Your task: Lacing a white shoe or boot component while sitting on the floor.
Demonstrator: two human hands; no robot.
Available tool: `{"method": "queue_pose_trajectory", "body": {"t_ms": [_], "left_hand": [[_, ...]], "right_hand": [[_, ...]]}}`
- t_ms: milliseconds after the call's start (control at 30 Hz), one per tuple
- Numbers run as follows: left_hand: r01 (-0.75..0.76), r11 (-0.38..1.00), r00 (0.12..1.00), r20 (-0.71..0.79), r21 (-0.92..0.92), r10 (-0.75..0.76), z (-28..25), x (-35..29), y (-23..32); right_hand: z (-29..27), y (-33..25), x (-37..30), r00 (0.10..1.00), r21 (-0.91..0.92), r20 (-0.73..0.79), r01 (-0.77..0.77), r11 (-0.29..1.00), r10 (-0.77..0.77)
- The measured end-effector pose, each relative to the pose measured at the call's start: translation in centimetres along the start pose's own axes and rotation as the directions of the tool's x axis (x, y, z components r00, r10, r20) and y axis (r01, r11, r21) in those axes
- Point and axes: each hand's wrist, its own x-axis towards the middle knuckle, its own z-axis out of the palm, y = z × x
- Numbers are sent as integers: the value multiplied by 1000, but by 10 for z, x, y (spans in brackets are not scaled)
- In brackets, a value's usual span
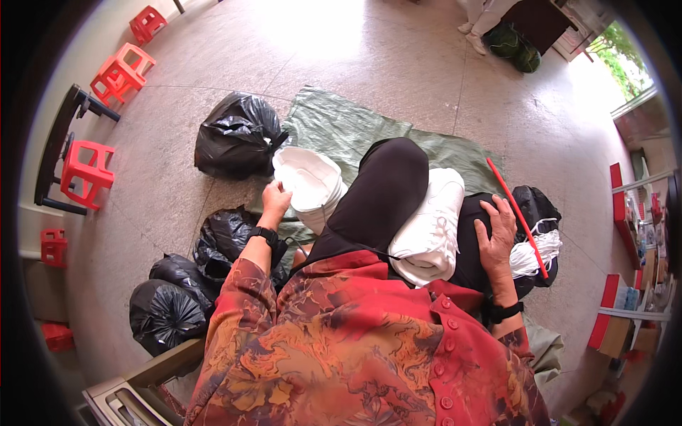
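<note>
Beside my left thigh stands a stack of white bowl-shaped pieces (307,176), nested in one another, their material not clear. My left hand (276,199) is at the near-left edge of this stack, its fingers pinched together on the rim. My right hand (495,231) lies with spread fingers on my right leg in black trousers, holding nothing. Between my thighs rests a rolled white cloth-like bundle (432,231) with white lacing or cord along its right side. Right of my right hand, a thin red stick (517,215) leans across a hank of white cord (538,252).
A green woven sheet (341,117) covers the floor before me. Black plastic bags stand at the far left (238,135), near left (167,316) and right (538,206). Red stools (89,170) line the left wall. Shelves (625,312) stand on the right; a person's legs (479,25) show far off.
</note>
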Motion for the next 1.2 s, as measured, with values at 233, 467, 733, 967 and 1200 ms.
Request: {"method": "queue_pose_trajectory", "body": {"t_ms": [233,467,733,967,1200], "left_hand": [[595,527,764,631,-606,-137,2,19,50],[734,264,650,760,-626,-6,5,12,56],[363,589,925,354,-722,-136,-7,16,51],[300,325,939,338,-897,68,-123,-45,118],[-278,743,863,180,-609,471,-166,-120,244]], "right_hand": [[0,2,-5,999,-26,-9,-36,999,36],[2,-5,-4,999,-7,6,-45,999,45],[-12,-1,-6,994,-48,-112,10,999,-15],[-15,-18,-37,981,29,-196,2,1000,4],[-21,-157,-32,872,653,-43,394,646,-488]]}}
